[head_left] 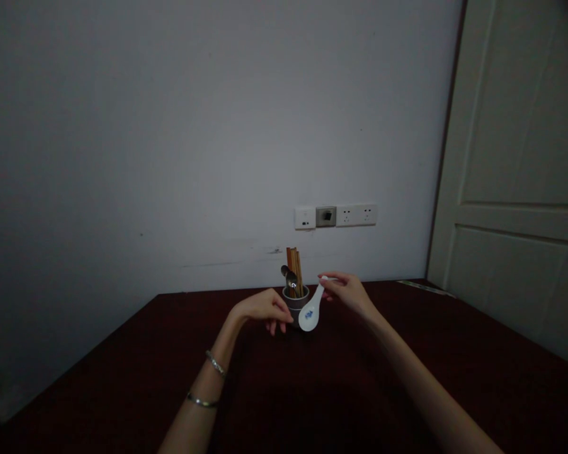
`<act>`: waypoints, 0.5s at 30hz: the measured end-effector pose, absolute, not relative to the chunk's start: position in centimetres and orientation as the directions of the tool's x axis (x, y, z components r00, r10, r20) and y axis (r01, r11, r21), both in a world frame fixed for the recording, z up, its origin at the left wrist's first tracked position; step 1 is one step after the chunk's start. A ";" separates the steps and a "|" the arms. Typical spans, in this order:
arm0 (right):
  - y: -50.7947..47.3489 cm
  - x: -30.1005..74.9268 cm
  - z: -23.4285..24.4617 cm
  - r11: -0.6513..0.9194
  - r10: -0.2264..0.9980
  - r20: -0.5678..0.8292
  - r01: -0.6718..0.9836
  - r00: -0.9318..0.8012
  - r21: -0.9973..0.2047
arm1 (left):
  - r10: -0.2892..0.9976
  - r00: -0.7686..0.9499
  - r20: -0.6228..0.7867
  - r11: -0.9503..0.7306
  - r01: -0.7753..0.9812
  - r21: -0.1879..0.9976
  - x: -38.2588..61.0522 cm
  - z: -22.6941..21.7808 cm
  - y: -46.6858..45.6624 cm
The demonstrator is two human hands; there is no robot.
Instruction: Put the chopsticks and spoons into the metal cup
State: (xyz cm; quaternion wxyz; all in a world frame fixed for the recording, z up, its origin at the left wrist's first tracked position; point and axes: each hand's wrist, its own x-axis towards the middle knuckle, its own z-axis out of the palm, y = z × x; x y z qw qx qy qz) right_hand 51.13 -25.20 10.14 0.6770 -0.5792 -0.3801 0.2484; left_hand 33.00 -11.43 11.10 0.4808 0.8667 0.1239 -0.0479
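My right hand (348,291) pinches the handle end of a white soup spoon (309,315) with a blue mark in its bowl. The spoon hangs bowl-down and tilted, in front of the right side of a dark cup (291,304) with a pale rim. Wooden chopsticks (294,265) and metal spoons (291,279) stand upright in that cup. My left hand (269,309) is at the cup's left side, fingers bent downward and apart, holding nothing I can see. Whether its fingertips touch the cup or the spoon, I cannot tell.
The dark red table (284,391) reaches back to a plain wall (218,157). Sockets and switches (336,216) sit on the wall behind the cup. A pale panelled door (515,176) rises at the right, and a thin strip (426,288) lies along the table's back right edge.
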 end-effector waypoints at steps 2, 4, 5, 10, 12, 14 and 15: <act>-25.2 51.0 10.4 0.242 0.749 0.261 0.115 0.609 -0.963 | 0.124 0.962 -0.243 -0.483 0.273 0.832 33.4 10.7 -11.8; -25.2 51.0 10.5 0.276 0.725 0.301 0.139 0.620 -0.951 | 0.116 0.971 -0.209 -0.457 0.239 0.857 33.9 10.4 -12.1; -25.2 51.1 10.4 0.289 0.713 0.320 0.153 0.623 -0.945 | 0.123 0.976 -0.178 -0.444 0.215 0.870 34.0 10.4 -12.2; -25.1 51.4 10.0 0.322 0.666 0.365 0.190 0.651 -0.927 | 0.222 0.973 -0.067 -0.423 0.158 0.892 34.2 10.5 -12.7; -25.0 51.4 10.0 0.332 0.666 0.361 0.174 0.653 -0.927 | 0.261 0.964 -0.041 -0.429 0.154 0.890 34.2 10.6 -12.6; -25.1 51.5 10.2 0.338 0.672 0.351 0.152 0.652 -0.929 | 0.311 0.950 0.001 -0.436 0.142 0.889 34.2 10.6 -12.3; -25.1 51.6 10.3 0.340 0.676 0.347 0.142 0.650 -0.930 | 0.344 0.939 0.028 -0.439 0.134 0.889 34.3 10.6 -12.1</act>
